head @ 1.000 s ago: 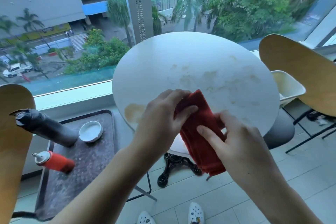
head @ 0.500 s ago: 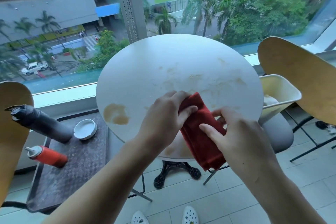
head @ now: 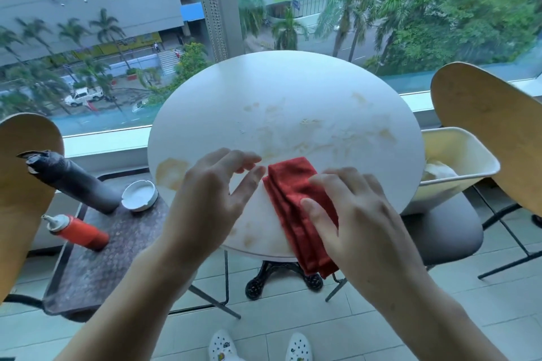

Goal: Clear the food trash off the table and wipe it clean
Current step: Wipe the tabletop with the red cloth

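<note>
A folded red cloth (head: 290, 182) lies on the near edge of the round white table (head: 293, 91), one end hanging over the rim. My right hand (head: 352, 214) lies flat on the cloth with straight fingers. My left hand (head: 214, 199) hovers just left of the cloth, fingers loosely spread, holding nothing. Brown smears cover the table's middle, and a larger brown stain (head: 170, 170) sits near its left edge.
On a dark tray (head: 88, 267) on the left chair lie a black bottle (head: 70, 179), a red squeeze bottle (head: 79, 233) and a white ashtray (head: 139, 195). A cream food container (head: 457, 164) sits on the right chair. Wooden chair backs flank the table.
Both hands held the cloth in the air before. Now the cloth is down on the table, my left hand has let go, and my right hand lies flat on it.
</note>
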Action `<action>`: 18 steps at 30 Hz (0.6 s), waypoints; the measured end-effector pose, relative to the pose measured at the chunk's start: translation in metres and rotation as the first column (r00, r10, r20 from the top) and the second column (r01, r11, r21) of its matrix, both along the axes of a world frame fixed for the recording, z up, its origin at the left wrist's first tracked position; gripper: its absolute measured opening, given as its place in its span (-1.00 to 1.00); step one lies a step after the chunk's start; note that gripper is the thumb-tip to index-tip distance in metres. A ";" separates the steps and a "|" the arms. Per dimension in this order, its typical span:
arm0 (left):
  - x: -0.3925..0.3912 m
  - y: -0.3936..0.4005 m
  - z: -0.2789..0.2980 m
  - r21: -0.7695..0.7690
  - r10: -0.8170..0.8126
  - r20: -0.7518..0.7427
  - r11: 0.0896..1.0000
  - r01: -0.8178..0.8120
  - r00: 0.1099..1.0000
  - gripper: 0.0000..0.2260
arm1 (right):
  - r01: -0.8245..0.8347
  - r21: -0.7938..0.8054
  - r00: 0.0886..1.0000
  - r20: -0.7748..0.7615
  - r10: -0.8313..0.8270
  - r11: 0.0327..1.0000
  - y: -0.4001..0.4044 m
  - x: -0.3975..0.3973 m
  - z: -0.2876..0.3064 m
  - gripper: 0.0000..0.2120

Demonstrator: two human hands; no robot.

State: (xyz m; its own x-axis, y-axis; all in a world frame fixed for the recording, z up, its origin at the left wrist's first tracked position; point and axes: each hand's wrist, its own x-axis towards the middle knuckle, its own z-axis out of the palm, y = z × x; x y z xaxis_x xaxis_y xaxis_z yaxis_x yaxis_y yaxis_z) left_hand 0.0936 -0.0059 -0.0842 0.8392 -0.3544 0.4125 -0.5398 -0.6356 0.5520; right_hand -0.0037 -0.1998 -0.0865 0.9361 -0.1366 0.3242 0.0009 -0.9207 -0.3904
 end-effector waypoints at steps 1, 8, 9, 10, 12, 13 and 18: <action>-0.005 0.006 -0.001 -0.002 0.022 0.014 1.000 -0.022 1.000 -0.83 | -0.052 0.031 0.998 -0.028 0.053 0.998 0.004 0.001 0.000 -0.66; -0.027 0.041 -0.019 -0.030 0.054 0.000 0.998 -0.054 0.999 -0.81 | -0.223 -0.001 0.924 -0.318 0.211 0.975 0.022 0.014 -0.007 -0.45; -0.028 0.044 -0.023 -0.031 0.045 -0.004 0.999 -0.045 0.999 -0.80 | -0.221 -0.037 0.921 -0.336 0.196 0.975 0.023 0.015 -0.009 -0.44; -0.028 0.046 -0.025 -0.034 0.034 -0.003 0.999 -0.034 0.999 -0.80 | -0.217 -0.067 0.920 -0.348 0.181 0.974 0.024 0.015 -0.011 -0.43; -0.026 0.047 -0.028 -0.041 0.017 0.018 0.999 -0.016 1.000 -0.80 | -0.212 -0.099 0.916 -0.367 0.162 0.972 0.023 0.014 -0.012 -0.42; -0.025 0.047 -0.028 -0.040 0.010 0.030 0.999 -0.008 0.999 -0.80 | -0.206 -0.104 0.915 -0.373 0.154 0.973 0.022 0.013 -0.012 -0.42; -0.015 0.043 -0.018 -0.021 -0.051 0.066 0.998 0.052 0.997 -0.84 | -0.138 -0.135 0.907 -0.415 0.071 0.981 0.011 0.008 -0.009 -0.41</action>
